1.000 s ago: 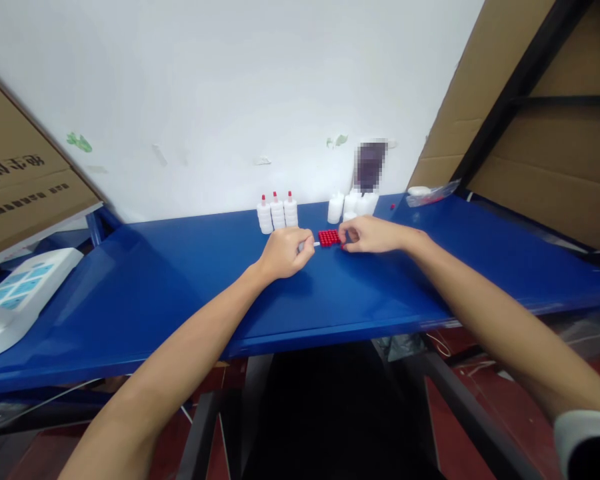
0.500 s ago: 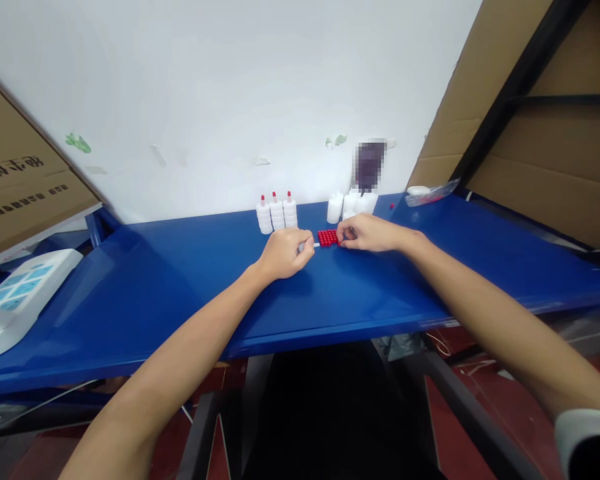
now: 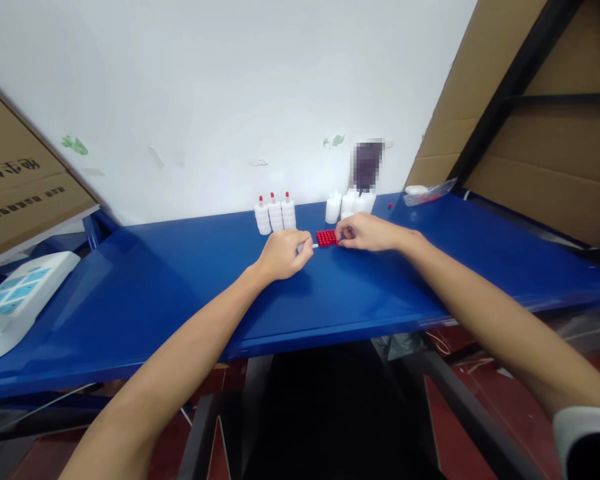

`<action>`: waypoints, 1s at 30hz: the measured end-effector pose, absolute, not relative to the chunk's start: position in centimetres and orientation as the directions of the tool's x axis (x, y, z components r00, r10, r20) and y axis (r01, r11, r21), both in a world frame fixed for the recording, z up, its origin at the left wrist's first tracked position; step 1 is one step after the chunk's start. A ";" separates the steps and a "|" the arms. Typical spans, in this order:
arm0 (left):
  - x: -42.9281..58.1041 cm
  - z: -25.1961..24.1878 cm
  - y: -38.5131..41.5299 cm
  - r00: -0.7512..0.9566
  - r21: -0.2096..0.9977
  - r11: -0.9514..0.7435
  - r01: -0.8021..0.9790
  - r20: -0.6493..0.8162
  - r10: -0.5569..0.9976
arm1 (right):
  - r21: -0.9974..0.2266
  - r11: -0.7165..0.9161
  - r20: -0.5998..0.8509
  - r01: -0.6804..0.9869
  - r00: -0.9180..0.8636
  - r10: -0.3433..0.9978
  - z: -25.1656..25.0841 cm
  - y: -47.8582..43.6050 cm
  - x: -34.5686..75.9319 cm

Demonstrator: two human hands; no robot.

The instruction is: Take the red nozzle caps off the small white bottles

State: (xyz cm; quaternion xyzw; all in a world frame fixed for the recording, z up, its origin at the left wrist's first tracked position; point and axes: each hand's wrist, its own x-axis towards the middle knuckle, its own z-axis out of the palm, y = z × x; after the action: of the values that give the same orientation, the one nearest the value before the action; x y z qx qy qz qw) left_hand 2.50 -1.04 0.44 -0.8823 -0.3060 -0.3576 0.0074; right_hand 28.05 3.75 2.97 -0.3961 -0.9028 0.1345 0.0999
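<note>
My left hand (image 3: 286,254) is closed around a small whitish piece (image 3: 315,246) whose thin tip points right, toward a block of red pieces (image 3: 326,238) lying on the blue table (image 3: 190,273). At the right end of that block, my right hand (image 3: 357,232) has its fingers pinched together; what they hold, if anything, is hidden. Behind my left hand stand three white bottles (image 3: 275,216) with red tips. More white bottles (image 3: 333,208) without red tips stand behind my right hand, partly covered by it.
A white device with blue panels (image 3: 17,293) sits at the table's left end. Toward the back right lie a small red piece (image 3: 390,206) and a clear plastic bag (image 3: 433,193). Cardboard (image 3: 540,180) rises at the right, a carton (image 3: 20,180) at the left.
The whole view has shifted very slightly to the left. Both hands keep nearly the same pose beside the red block.
</note>
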 end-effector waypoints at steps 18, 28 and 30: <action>2.6 0.5 -1.1 0.564 0.203 -0.806 0.556 0.620 0.545 | -0.333 0.634 0.068 0.698 -0.652 0.755 3.0 3.4 27.8; 2.6 0.6 -1.2 0.572 0.217 -0.806 0.550 0.606 0.554 | -0.338 0.634 0.065 0.695 -0.655 0.753 3.1 3.2 27.6; 2.6 0.6 -1.2 0.569 0.219 -0.805 0.552 0.606 0.555 | -0.343 0.630 0.066 0.696 -0.652 0.756 3.2 3.2 27.5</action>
State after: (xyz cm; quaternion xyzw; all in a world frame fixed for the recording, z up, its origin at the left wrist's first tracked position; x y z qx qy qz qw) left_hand 2.59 -1.20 0.62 -0.8858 -0.3125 -0.3431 -0.0025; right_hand 27.55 3.18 3.17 -0.4046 -0.8971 0.1452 0.1023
